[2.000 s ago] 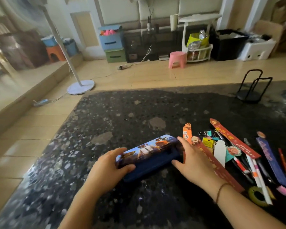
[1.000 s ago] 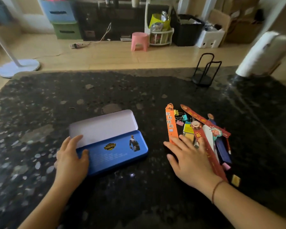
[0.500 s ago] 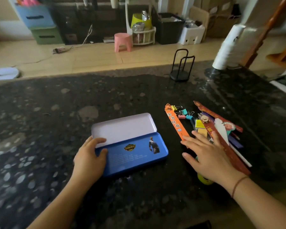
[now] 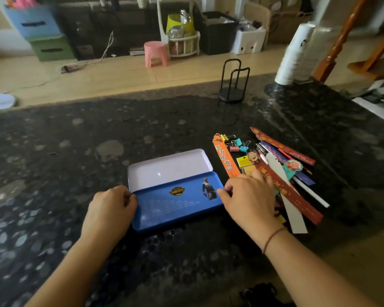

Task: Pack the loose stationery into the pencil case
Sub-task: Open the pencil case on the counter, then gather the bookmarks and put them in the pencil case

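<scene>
Both hands clasp the open blue tin pencil case on the dark speckled bench, left hand and right hand each with a curled grip on an end. Nothing packed yet; next, I'd say, reach for the loose stationery pile just beside.

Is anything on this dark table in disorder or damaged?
Nothing looks damaged. The loose stationery, long bookmarks, pens and small coloured binder clips, lies in a crossed heap right of the open blue metal pencil case, none inside yet.

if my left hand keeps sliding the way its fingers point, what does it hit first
The left hand points right, and its fingertips already seem to touch the pencil case at its left end, so the case comes first.
</scene>
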Motion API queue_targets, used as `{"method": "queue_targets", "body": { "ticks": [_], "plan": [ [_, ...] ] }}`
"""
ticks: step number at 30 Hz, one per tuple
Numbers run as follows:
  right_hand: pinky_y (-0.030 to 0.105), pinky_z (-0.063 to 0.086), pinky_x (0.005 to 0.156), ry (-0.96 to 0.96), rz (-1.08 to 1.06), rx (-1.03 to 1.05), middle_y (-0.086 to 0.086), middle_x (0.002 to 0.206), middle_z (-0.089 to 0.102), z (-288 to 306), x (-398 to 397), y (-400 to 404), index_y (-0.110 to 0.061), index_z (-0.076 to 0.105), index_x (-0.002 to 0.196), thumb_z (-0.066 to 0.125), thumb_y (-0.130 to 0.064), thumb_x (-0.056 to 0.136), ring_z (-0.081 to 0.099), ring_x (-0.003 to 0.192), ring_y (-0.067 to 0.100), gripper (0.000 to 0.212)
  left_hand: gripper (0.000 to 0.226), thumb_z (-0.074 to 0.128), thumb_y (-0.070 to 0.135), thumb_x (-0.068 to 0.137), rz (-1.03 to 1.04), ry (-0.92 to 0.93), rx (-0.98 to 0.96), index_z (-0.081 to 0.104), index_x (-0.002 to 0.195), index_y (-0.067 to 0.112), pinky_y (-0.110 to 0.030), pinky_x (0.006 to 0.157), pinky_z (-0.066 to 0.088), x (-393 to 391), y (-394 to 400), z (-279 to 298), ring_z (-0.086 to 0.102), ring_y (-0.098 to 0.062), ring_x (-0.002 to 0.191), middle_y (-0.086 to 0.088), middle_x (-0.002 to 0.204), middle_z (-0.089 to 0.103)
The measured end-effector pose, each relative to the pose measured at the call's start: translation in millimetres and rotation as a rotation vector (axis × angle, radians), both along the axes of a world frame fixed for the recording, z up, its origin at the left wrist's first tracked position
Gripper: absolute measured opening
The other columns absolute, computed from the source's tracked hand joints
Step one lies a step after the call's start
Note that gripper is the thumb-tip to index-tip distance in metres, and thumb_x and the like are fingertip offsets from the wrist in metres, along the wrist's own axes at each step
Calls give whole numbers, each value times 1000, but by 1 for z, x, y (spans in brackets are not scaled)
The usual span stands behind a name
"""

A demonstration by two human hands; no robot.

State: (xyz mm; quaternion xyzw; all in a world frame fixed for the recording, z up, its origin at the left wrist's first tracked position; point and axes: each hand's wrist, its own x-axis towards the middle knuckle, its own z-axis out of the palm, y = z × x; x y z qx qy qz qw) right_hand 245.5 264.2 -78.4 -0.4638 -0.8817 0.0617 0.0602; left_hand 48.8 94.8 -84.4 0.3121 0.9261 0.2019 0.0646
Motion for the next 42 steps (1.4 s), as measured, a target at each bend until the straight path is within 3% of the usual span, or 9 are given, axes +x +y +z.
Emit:
{"method": "queue_targets", "body": {
  "ticks": [4, 8, 19, 22, 27, 30, 35, 39, 42],
  "plan": [
    [36, 36, 81, 3, -6, 16, -12, 77, 62, 1, -8, 2, -31, 67, 82, 48, -48, 92, 47, 94, 16, 27, 26, 50, 31, 91, -15, 74, -55, 63, 74, 17, -36, 56, 52, -4, 1, -1, 57, -17, 57, 0, 65, 60],
    [35, 36, 82, -45, 32, 94, -8, 94, 68, 4, -12, -8, -31, 64, 105, 47, -40, 94, 49, 100, 18, 22, 29, 46, 34, 92, -64, 183, -76, 64, 75, 20, -35, 56, 51, -11, 0, -1, 58, -23, 61, -1, 72, 62],
    [29, 48, 62, 99, 14, -15, -5, 84, 50, 11, -8, -19, -24, 48, 104, 52, -33, 93, 50, 83, 15, 15, 26, 43, 30, 93, -116, 192, 32, 61, 84, 13, -41, 58, 52, -6, -4, 6, 59, -32, 61, -8, 73, 64],
    [24, 46, 59, 99, 45, -38, -9, 87, 56, 24, 3, -18, -28, 53, 102, 58, -35, 89, 51, 89, 12, 15, 19, 53, 26, 88, -137, 167, 72, 66, 78, 15, -38, 57, 52, -3, -17, 18, 59, -27, 58, -5, 65, 64],
    [21, 48, 57, 46, 141, -270, -8, 73, 63, 39, 37, -31, -38, 46, 98, 66, -29, 85, 58, 71, 2, 25, 9, 65, 16, 77, -184, -29, 36, 69, 73, 24, -26, 57, 43, 12, -46, 23, 56, -8, 55, 9, 49, 60],
    [20, 48, 63, -18, 173, -318, -11, 77, 64, 32, 46, -43, -39, 43, 95, 67, -33, 85, 57, 75, -1, 27, 18, 64, 15, 77, -219, -77, 16, 60, 89, 28, -17, 49, 40, 20, -56, 10, 54, -5, 48, 11, 50, 59],
    [19, 44, 58, 76, 43, -248, -18, 86, 62, 26, 51, -14, -42, 53, 99, 64, -43, 85, 54, 76, -2, 17, 33, 60, 26, 85, -246, -105, -20, 36, 105, 36, -27, 49, 49, 20, -52, -1, 56, -6, 45, 3, 49, 59],
    [26, 43, 56, 86, -202, -14, -6, 108, 61, 22, 68, 36, -30, 58, 108, 63, -40, 86, 56, 94, 15, 24, 15, 62, 26, 84, -297, -74, -37, 49, 85, 34, -24, 50, 47, 14, -42, 2, 56, -6, 47, 5, 47, 57],
    [32, 43, 63, -49, -302, -38, 2, 125, 56, 10, 80, 57, -27, 52, 122, 59, -47, 87, 50, 112, 25, 41, 10, 60, 33, 83, -329, -77, -92, 51, 79, 33, -29, 57, 51, 13, -39, 4, 57, -6, 53, 6, 51, 58]
  ]
}}
